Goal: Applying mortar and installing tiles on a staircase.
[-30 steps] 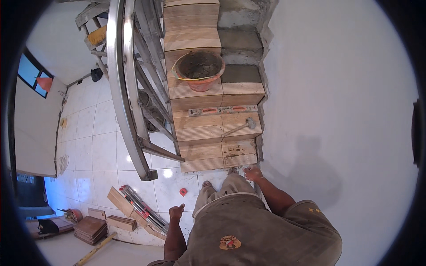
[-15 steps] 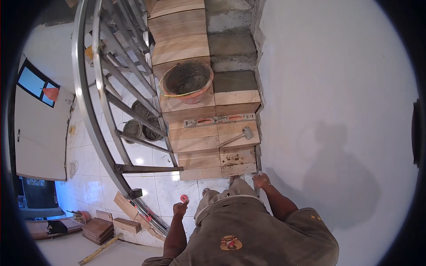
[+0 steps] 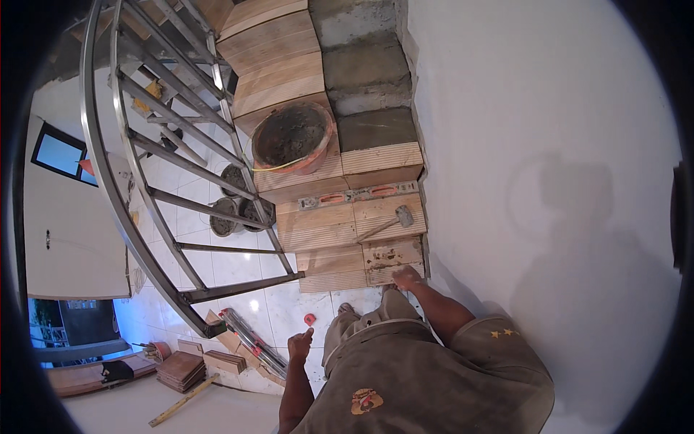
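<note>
My right hand is closed in front of the bottom step, by a wood-look tile smeared with mortar. What its fingers hold, if anything, cannot be made out. Lower left, my left hand has its fingers curled and thumb forward; its inside is hidden. Just beyond that thumb, a small round red object appears to lie on the floor, apart from the hand. On the step above, a mallet lies aslant. Behind it a spirit level spans the tread.
A bucket of mortar stands higher on the stairs, beside bare cement steps. A metal railing lines the left; a white wall the right. Mortar buckets, a wrapped bundle and stacked tiles are on the floor.
My right hand has moved left and slightly up, from beside the wall to in front of the bottom step. The left hand stays low beside me. The whole view has shifted and turned slightly.
</note>
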`<action>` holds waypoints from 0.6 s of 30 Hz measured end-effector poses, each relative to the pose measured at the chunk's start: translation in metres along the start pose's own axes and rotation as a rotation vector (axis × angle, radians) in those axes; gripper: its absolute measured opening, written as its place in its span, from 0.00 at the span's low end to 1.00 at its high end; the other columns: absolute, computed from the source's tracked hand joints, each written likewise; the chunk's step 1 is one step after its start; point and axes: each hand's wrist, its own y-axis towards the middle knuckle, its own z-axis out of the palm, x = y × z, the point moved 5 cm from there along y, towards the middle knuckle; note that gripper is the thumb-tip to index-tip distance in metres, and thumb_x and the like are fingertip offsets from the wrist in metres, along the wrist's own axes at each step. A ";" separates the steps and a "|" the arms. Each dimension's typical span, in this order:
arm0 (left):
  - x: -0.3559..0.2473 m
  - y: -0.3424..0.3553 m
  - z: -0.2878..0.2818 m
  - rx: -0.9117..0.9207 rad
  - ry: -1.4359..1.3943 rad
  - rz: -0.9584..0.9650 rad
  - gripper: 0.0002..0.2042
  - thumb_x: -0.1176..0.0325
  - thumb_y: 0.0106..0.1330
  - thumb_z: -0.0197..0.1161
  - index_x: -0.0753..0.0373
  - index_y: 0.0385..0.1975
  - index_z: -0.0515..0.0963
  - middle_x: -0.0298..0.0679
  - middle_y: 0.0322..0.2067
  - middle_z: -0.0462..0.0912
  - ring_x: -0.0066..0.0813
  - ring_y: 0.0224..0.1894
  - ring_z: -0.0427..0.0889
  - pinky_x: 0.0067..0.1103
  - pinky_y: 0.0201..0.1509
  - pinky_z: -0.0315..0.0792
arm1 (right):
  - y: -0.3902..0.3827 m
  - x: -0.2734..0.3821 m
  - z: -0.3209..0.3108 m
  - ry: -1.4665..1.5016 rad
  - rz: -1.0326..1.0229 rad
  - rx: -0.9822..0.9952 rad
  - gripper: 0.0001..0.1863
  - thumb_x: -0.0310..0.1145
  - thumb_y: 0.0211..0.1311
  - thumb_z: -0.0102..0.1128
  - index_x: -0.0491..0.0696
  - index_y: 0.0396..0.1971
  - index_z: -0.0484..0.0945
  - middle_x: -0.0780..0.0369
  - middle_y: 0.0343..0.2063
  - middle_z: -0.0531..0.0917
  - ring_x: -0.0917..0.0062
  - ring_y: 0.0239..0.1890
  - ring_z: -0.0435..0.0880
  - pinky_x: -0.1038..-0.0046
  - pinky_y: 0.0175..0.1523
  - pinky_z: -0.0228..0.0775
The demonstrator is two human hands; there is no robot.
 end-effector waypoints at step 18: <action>0.068 -0.052 0.016 -0.096 -0.307 -0.230 0.25 0.48 0.66 0.74 0.63 0.17 0.79 0.36 0.19 0.82 0.22 0.18 0.74 0.25 0.24 0.68 | -0.022 -0.009 -0.005 0.641 0.436 0.114 0.10 0.34 0.59 0.58 0.46 0.30 0.87 0.55 0.26 0.89 0.63 0.35 0.91 0.61 0.47 0.82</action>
